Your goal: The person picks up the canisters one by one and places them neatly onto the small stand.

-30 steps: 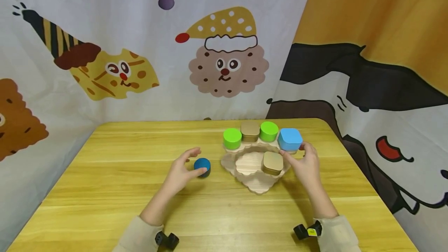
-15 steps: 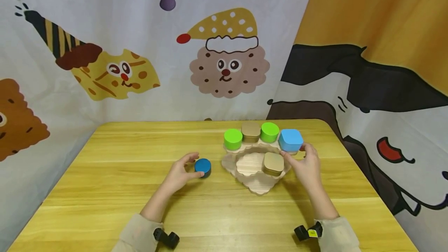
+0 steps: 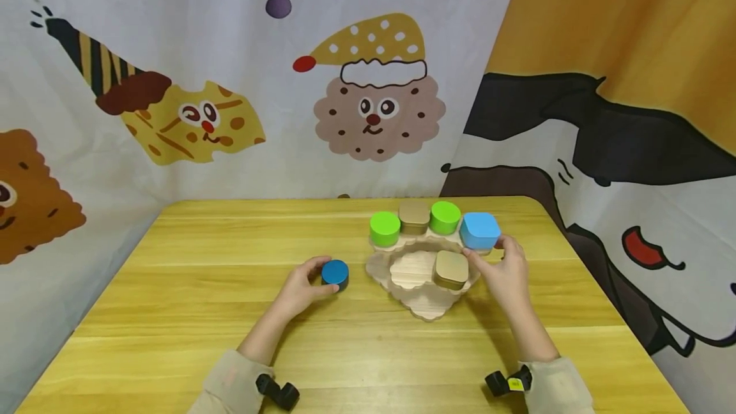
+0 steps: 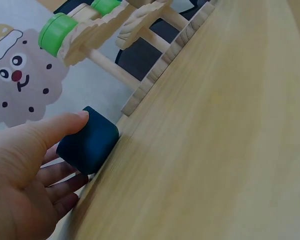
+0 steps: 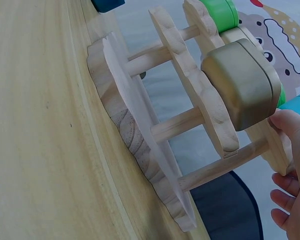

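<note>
My left hand (image 3: pixel 299 289) holds a small dark blue round tin (image 3: pixel 335 272) on the table, thumb on its near side and fingers on its far side. In the left wrist view the thumb lies along the edge of the blue tin (image 4: pixel 90 142). To its right stands a tiered wooden stand (image 3: pixel 428 305) with scalloped edges. My right hand (image 3: pixel 506 273) grips the right end of its top tier, thumb in front, beside a light blue tin (image 3: pixel 480 230). A gold tin (image 3: pixel 451 269) sits on the middle tier, close to that thumb.
Along the top tier stand a green tin (image 3: pixel 384 229), another gold tin (image 3: pixel 414 217) and a second green tin (image 3: pixel 445 217). Behind the wooden table (image 3: pixel 374 363) hangs a printed cloth (image 3: pixel 230 30). Round dowels (image 5: pixel 177 125) join the stand's tiers.
My left hand has drawn its thumb and fingers in around the dark blue tin. The right hand keeps its place on the stand, and the head view has shifted slightly.
</note>
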The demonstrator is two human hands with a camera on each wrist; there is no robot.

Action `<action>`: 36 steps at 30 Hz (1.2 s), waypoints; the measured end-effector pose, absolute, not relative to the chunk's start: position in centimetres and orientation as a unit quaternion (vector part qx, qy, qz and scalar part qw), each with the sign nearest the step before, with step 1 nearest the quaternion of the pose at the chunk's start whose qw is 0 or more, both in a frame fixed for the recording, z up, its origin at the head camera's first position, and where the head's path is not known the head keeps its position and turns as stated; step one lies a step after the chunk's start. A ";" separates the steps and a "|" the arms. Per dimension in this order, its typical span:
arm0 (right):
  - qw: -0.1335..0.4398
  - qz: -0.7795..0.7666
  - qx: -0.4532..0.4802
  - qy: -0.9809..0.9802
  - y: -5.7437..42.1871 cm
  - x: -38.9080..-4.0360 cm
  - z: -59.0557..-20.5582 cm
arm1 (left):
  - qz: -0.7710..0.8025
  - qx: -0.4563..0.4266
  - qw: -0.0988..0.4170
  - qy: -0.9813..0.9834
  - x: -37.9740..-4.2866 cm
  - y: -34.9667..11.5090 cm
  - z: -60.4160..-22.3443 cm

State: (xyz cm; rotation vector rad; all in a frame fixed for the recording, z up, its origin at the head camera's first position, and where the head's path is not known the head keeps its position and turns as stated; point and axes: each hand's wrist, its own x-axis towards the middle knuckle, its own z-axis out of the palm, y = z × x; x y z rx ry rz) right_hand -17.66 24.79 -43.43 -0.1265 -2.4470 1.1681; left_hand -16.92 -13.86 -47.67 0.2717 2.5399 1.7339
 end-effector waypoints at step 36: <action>0.205 0.422 -0.047 -0.882 24.8 -17.6 -43.3 | 0.577 0.125 -0.020 0.807 -16.0 -11.9 -44.8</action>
